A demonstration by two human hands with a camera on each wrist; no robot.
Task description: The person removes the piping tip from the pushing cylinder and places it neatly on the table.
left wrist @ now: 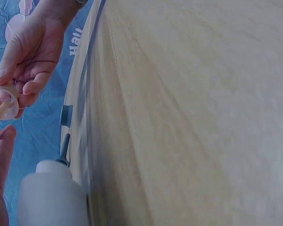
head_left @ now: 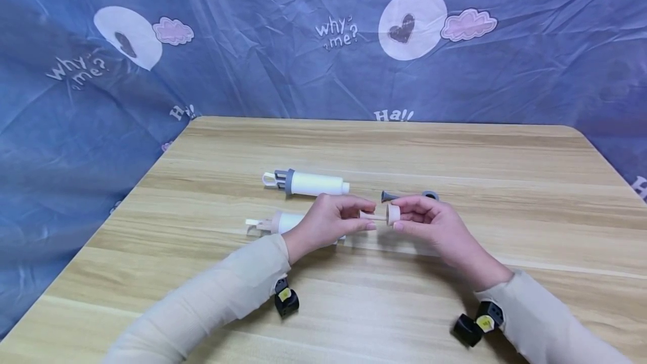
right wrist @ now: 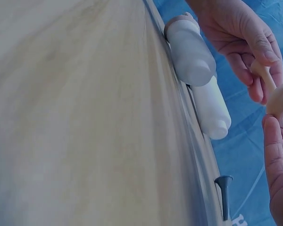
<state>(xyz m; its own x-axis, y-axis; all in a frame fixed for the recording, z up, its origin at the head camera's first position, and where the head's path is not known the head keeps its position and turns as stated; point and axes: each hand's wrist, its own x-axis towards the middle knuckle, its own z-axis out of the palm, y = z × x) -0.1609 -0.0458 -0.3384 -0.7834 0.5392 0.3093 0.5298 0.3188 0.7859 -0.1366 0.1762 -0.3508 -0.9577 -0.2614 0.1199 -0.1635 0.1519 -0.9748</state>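
Held level above the table is a pale pink plastic piece, with a thin stem, a small flared end and a wide ring at the other end. My left hand pinches the flared end between thumb and fingers. The fingers and thumb of my right hand grip the ring. Below the left forearm and hand lies a white cylinder with a pink collar, partly covered. Just behind the right hand is a dark grey piece with a flared end; its ring shows past the fingers.
A second white cylinder with a grey collar and a pale loop handle lies farther back, left of the hands. Everything rests on a wooden table. Behind it hangs a blue printed cloth.
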